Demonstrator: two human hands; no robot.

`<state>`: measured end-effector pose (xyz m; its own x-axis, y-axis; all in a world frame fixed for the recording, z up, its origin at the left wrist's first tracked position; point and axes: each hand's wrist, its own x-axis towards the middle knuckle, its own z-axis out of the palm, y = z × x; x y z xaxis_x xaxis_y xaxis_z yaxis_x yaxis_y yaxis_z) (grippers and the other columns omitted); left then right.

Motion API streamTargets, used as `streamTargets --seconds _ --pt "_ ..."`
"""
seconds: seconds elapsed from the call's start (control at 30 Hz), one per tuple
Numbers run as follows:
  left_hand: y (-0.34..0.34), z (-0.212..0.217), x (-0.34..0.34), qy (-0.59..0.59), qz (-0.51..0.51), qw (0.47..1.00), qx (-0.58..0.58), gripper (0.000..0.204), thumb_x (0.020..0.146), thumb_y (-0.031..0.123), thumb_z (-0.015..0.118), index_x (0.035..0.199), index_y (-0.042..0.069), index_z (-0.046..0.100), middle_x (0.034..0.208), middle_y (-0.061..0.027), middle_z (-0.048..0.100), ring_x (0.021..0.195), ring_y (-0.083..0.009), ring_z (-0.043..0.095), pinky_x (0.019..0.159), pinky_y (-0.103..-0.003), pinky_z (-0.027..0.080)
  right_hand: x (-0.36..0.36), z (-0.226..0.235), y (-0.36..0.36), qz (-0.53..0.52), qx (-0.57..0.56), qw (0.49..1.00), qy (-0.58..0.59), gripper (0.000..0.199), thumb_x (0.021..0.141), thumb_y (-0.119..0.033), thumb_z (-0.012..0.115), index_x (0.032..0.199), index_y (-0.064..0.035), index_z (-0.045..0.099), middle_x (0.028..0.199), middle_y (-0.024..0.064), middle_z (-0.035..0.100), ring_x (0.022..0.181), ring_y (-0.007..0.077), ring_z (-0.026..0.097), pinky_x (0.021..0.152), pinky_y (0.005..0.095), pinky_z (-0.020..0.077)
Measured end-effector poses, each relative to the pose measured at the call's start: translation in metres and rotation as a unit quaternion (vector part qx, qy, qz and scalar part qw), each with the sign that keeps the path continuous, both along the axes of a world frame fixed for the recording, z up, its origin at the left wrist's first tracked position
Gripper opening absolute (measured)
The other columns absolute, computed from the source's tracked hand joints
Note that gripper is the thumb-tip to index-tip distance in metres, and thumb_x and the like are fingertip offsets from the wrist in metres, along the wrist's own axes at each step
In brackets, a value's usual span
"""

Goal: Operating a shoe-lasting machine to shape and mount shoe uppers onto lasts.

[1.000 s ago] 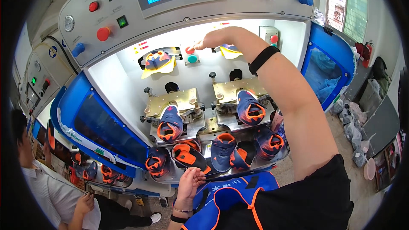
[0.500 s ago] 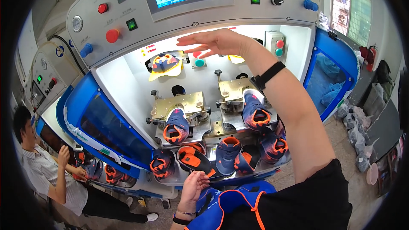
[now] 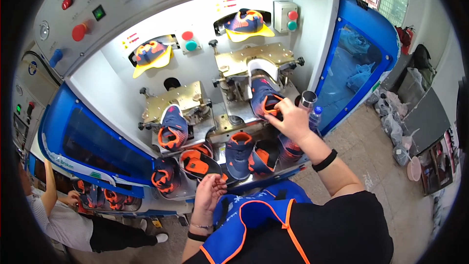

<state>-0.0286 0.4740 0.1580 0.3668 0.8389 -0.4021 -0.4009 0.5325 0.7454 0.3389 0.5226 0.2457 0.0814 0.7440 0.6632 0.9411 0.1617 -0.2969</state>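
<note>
My right hand (image 3: 293,120) grips the orange-lined heel opening of a navy and orange shoe (image 3: 261,95) that sits on the right brass-coloured station (image 3: 244,61) of the machine. A black band circles that wrist. My left hand (image 3: 210,190) is lower down at the front tray (image 3: 188,193), with its curled fingers pinching the rim of a navy shoe with an orange inside (image 3: 198,163). A matching shoe (image 3: 172,127) sits on the left brass station (image 3: 183,99). Several more shoes lie in the tray between my hands.
Two yellow holders with shoes (image 3: 149,54) (image 3: 246,22) hang at the machine's back wall, beside red and green buttons (image 3: 188,40). Blue guards (image 3: 93,144) (image 3: 356,63) flank the opening. A bottle (image 3: 315,115) stands right of my hand. A seated person (image 3: 63,220) works at lower left.
My right hand has come down from the back wall near the buttons to the shoe on the right station. My left hand has stayed at the tray's front.
</note>
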Motion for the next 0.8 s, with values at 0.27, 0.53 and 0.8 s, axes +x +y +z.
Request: streamTargets --seconds 0.27,0.53,0.8 --pt "0.01 0.0 0.049 0.039 -0.11 0.993 0.031 0.023 0.11 0.026 0.052 0.114 0.006 0.062 0.096 -0.0088 0.07 0.085 -0.0191 0.07 0.073 -0.031 0.058 0.025 0.001 0.044 0.051 0.015 0.995 0.082 0.023 0.096 -0.027 0.069 0.093 -0.0045 0.066 0.085 0.0145 0.066 0.081 0.0342 0.07 0.07 0.0424 0.0529" --pt "0.01 -0.009 0.054 0.026 -0.1 0.995 -0.001 0.022 0.109 0.024 0.055 0.113 0.005 0.063 0.095 -0.0095 0.071 0.081 -0.0173 0.072 0.07 -0.029 0.06 0.078 0.1 -0.099 0.113 -0.094 0.956 0.252 0.023 0.101 -0.024 0.069 0.092 -0.0036 0.067 0.083 -0.0032 0.061 0.08 0.0084 0.057 0.072 0.0274 0.0458" --pt "0.01 -0.009 0.062 0.045 -0.11 0.993 -0.002 0.022 0.109 0.025 0.054 0.113 0.005 0.062 0.094 -0.0087 0.07 0.081 -0.0167 0.07 0.07 -0.028 0.06 0.043 -0.023 -0.115 -0.022 -0.196 0.977 0.081 0.023 0.09 -0.028 0.076 0.093 -0.0082 0.066 0.093 0.0117 0.064 0.082 0.0349 0.068 0.068 0.0422 0.0527"
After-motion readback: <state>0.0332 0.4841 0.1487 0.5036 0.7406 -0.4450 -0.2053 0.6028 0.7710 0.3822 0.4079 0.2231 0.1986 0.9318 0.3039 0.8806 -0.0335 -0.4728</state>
